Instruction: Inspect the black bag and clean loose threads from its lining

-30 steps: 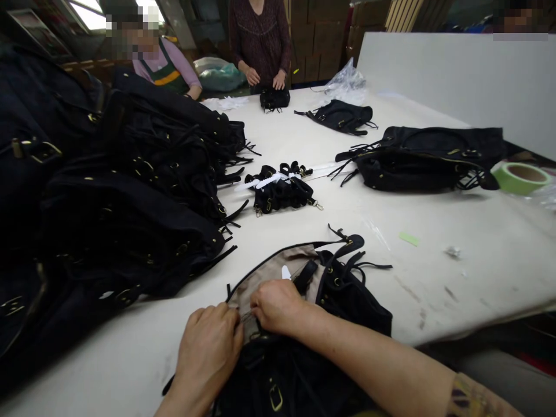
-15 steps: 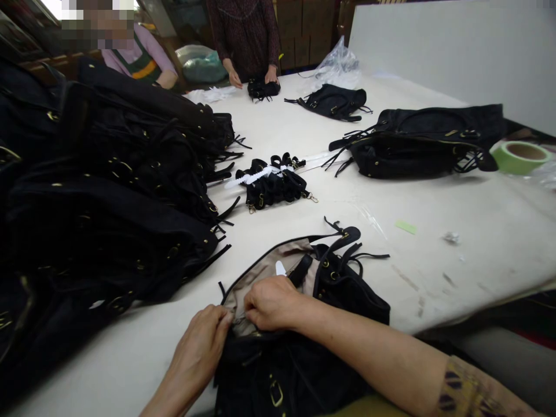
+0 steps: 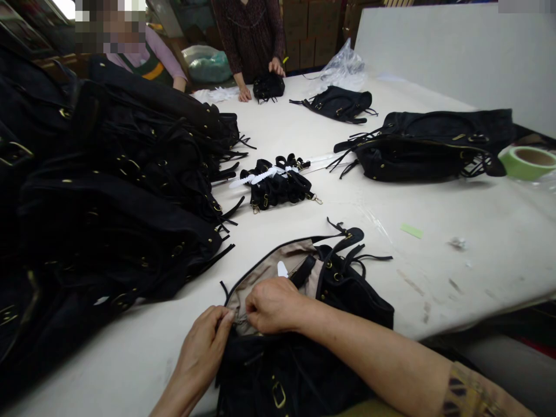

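Note:
A black bag (image 3: 343, 289) with a beige lining (image 3: 269, 269) lies open on the white table (image 3: 304, 145) right in front of me. My left hand (image 3: 204, 350) pinches the lining's near edge with closed fingers. My right hand (image 3: 271, 304) is a closed fist gripping the same edge beside it, knuckles up, what sits inside the pinch hidden. A small white tag (image 3: 282, 269) sticks up just beyond my right hand. Black straps and brass rings trail off the bag's far right corner.
A high pile of black bags (image 3: 108, 191) fills the left. A bundle of black straps (image 3: 278, 185) lies mid-table, another bag (image 3: 430, 147) right, a smaller one (image 3: 341, 104) beyond. Green tape roll (image 3: 525, 162) at far right. Two people stand at the far end; one handles a small black bag (image 3: 269, 87).
My hands stay on the lining edge, barely shifted. At the far end the person has lifted one hand onto the small black bag and set the other flat on the table.

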`<state>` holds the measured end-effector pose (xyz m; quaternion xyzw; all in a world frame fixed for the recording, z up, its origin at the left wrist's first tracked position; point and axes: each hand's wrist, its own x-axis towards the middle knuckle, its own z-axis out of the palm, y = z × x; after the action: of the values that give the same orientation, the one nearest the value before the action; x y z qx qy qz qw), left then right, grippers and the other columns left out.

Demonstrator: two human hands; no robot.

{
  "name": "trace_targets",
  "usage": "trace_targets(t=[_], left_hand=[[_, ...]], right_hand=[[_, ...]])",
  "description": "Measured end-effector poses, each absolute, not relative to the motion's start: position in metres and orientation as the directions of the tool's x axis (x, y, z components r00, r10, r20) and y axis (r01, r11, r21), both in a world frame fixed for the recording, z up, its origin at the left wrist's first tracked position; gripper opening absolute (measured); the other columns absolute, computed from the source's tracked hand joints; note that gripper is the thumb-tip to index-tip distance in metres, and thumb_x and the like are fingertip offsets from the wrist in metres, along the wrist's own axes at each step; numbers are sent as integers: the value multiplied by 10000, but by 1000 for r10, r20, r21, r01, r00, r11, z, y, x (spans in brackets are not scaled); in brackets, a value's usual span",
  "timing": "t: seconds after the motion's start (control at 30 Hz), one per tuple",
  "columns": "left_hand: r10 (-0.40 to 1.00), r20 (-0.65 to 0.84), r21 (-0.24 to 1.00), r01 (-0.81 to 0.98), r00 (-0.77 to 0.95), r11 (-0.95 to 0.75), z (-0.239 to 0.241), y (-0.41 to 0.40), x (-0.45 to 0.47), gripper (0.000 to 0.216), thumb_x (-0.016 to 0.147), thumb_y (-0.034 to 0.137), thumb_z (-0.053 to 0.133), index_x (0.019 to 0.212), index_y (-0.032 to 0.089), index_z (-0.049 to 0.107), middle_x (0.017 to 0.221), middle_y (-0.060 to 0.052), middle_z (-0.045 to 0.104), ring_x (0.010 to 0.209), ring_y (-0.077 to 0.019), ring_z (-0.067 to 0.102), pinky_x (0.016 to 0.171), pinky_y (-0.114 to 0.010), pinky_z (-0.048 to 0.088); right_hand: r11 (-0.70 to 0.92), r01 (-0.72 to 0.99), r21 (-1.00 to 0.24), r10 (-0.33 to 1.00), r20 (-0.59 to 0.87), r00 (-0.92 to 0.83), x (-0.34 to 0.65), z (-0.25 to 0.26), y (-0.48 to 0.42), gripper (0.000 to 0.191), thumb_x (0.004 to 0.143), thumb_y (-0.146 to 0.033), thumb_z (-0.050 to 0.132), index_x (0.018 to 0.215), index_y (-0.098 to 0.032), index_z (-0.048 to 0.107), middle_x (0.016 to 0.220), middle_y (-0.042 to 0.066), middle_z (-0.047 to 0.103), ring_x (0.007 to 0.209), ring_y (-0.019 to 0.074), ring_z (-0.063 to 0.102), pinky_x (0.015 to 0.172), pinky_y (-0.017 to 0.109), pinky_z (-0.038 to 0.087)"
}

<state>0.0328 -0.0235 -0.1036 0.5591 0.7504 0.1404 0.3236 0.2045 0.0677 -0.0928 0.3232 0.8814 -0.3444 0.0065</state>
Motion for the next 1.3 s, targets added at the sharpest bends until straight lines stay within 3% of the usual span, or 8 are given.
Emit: trace_targets(t=[0.47,1.03,1.3], left_hand=[[934,-318,598,729,-164,332,-103,-26,32,466,850,609,362,724,202,551,765,-27,545,793,-224,524,758,-345,375],[928,-309,619,696,-210,364,-104,-26,31,468,819,626,413,728,204,594,760,-25,564,778,-216,529,742,-331,385],[898,-366,639,636,-243,433,-107,-24,30,527,799,695,424,735,200,592,759,-19,580,773,-207,542,719,-308,403]], right_hand=[[566,598,-568,552,-278,-786,199,-87,69,219,737,-290,549,856,-241,726,806,46,706,815,260,673,629,305,494],[538,639,-550,564,-328,-757,189,-81,65,243,782,-288,552,934,-236,734,870,76,708,862,281,672,683,351,533],[490,623,-610,600,-283,-748,191,-90,61,213,844,-388,584,971,-313,738,916,34,716,915,248,661,741,331,521]])
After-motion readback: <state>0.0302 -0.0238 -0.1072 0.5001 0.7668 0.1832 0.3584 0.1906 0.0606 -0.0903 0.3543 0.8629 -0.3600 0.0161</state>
